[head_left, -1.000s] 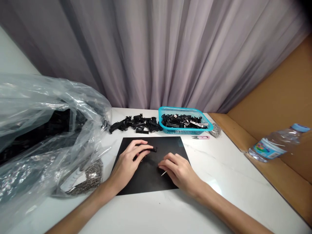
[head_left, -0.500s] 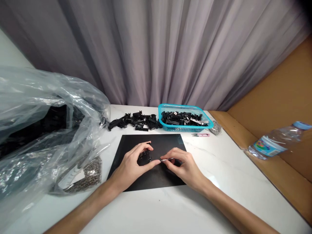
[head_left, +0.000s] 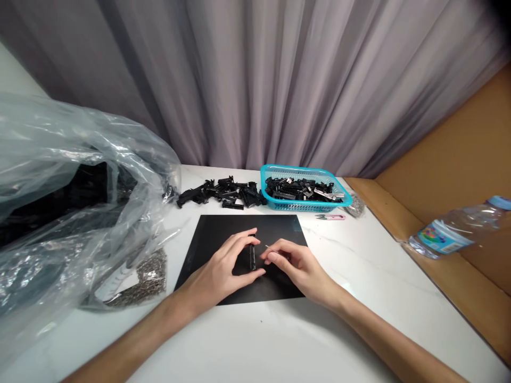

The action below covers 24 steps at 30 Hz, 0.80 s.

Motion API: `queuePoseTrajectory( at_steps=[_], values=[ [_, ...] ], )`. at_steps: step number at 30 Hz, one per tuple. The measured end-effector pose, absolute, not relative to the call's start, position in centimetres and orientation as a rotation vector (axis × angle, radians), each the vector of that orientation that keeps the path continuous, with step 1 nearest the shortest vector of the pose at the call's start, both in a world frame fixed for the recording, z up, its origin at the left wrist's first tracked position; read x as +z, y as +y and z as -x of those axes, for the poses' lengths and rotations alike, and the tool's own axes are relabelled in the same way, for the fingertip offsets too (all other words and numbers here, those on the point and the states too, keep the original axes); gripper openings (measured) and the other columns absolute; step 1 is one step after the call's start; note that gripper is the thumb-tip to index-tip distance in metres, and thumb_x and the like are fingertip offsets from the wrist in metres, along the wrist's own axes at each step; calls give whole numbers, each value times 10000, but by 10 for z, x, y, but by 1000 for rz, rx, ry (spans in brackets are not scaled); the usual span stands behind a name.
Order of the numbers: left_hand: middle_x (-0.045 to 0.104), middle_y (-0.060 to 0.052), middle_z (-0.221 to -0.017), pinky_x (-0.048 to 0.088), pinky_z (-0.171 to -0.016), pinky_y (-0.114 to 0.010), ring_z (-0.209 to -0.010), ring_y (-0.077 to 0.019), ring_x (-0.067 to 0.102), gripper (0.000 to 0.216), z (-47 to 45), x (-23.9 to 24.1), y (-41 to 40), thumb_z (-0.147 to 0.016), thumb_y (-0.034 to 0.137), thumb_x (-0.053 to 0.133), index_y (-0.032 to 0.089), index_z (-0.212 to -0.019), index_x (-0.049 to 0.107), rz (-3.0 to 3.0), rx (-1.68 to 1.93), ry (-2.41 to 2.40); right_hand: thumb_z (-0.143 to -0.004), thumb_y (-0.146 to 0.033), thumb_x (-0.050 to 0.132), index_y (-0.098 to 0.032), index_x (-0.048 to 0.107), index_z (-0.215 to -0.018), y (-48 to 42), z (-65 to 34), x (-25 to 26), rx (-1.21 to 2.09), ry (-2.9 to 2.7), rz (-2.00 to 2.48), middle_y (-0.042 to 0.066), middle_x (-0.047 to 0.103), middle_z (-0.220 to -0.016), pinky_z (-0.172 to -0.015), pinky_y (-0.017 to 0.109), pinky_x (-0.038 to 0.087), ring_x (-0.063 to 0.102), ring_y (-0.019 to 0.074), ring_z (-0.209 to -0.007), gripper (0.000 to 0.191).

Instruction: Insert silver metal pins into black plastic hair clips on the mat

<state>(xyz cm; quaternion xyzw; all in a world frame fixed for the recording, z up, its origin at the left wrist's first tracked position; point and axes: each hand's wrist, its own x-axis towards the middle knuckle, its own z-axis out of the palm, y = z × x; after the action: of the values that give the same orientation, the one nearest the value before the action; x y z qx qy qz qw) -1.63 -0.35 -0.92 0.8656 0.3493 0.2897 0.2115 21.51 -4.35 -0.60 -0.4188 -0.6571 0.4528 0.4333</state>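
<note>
Over the black mat (head_left: 199, 250), my left hand (head_left: 225, 266) grips a narrow black plastic part (head_left: 252, 256) by its two ends, between thumb and fingers. Just to the right, my right hand (head_left: 291, 263) is closed in a pinch on a thin metal pin (head_left: 272, 250). The pin's tip points toward the black part, with a small gap between them. My curled fingers hide the rest of the pin.
Black plastic parts (head_left: 219, 192) lie heaped behind the mat. Beside them stands a blue basket (head_left: 307, 206) of similar parts, with pink thread snips (head_left: 330, 217) in front. A plastic bag (head_left: 151, 127) and a bag of small metal pieces (head_left: 149, 282) occupy the left; a water bottle (head_left: 451, 231) is right.
My left hand has turned the black part, so it now shows narrow and lengthwise. The pin in my right hand has swung, its tip now pointing up and left.
</note>
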Motion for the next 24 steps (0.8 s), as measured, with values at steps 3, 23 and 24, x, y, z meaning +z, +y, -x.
queuePoseTrajectory(
  at_steps=[3, 23, 24],
  values=[
    [531, -63, -1520, 500, -1175, -465, -1366, -250, 589, 459, 17, -11, -4, -932, 450, 716, 309, -1324, 523, -2404, 805, 956, -1014, -424, 618, -210, 766, -1012, -44, -215, -8, 1117, -1612, 1056, 63, 730, -992, -800, 322, 501, 669, 197, -909, 261],
    [620, -92, -1430, 603, -1003, -397, -1113, -217, 690, 861, 12, -7, -7, -820, 327, 856, 312, -1524, 361, -2403, 1066, 798, -980, -247, 682, -235, 740, -1000, -61, -211, -4, 691, -1762, 1011, 22, 765, -882, -599, 281, 457, 612, 151, -705, 63],
    [625, -94, -1423, 598, -1016, -398, -1166, -228, 675, 841, 12, -6, -7, -830, 314, 847, 304, -1522, 368, -2419, 1074, 780, -1001, -226, 647, -234, 734, -999, -62, -211, -3, 635, -1804, 994, 22, 764, -885, -612, 291, 460, 597, 155, -705, 88]
  ],
)
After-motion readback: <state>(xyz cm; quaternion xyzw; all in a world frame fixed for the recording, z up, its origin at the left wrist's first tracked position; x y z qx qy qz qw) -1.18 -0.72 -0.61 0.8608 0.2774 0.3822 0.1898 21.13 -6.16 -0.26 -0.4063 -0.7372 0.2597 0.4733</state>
